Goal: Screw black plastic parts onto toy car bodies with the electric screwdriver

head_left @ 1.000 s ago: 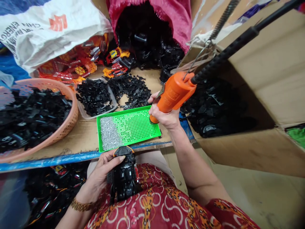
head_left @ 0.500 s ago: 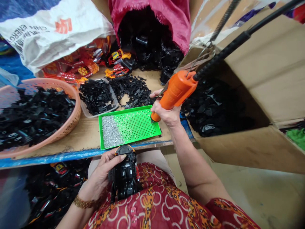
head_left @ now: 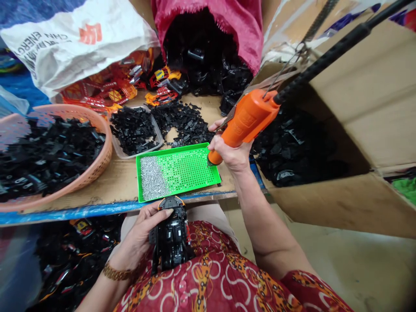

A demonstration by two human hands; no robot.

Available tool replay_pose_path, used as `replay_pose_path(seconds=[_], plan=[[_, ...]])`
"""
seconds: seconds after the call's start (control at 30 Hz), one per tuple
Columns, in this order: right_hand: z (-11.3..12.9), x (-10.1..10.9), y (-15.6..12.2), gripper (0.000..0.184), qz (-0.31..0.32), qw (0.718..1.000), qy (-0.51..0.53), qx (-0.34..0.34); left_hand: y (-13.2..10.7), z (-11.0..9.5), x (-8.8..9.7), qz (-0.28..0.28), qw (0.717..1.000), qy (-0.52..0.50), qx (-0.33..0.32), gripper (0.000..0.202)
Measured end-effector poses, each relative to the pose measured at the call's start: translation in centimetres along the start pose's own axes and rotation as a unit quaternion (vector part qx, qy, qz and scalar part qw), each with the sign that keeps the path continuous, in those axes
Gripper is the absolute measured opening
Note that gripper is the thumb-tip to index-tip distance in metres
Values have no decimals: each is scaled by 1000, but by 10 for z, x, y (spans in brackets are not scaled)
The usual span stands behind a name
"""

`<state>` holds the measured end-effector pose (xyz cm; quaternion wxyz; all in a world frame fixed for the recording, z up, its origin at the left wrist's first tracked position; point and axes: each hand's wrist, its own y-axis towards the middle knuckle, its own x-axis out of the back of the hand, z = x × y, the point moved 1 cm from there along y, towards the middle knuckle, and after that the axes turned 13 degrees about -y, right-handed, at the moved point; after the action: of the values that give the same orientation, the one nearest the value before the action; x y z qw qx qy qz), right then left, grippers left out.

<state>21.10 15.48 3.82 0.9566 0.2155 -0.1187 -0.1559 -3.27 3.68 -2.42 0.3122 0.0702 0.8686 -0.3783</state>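
The left hand (head_left: 141, 229) is grasping a black plastic chassis (head_left: 172, 236) over the lap, thumb pressing across its upper end, apparently steadying it with the recessed face exposed. The right hand (head_left: 234, 151) is wrapping its fingers around an orange power driver (head_left: 248, 117), which is slanting nose-down over the right end of the green tray (head_left: 191, 167); tip contact is not discernible. Small metal pieces (head_left: 152, 177) are lying heaped at the tray's left end, presumably for easy reach, near the front edge of the table (head_left: 120, 182).
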Motion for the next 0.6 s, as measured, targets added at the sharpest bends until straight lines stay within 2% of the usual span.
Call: replay_pose_path(seconds=[0.13, 0.27, 0.43, 0.6], plan=[[6, 6, 1, 33, -2, 998, 59, 10, 0, -1, -3, -12, 1000, -1, -6, 32], [33, 11, -5, 33, 9, 990, 139, 10, -1, -2, -10, -26, 999, 10, -21, 33], [71, 7, -19, 27, 82, 977, 196, -9, 0, -1, -17, -45, 999, -3, -25, 33], [78, -7, -38, 28, 145, 962, 231, -16, 0, 2, -16, -34, 999, 6, -38, 28]])
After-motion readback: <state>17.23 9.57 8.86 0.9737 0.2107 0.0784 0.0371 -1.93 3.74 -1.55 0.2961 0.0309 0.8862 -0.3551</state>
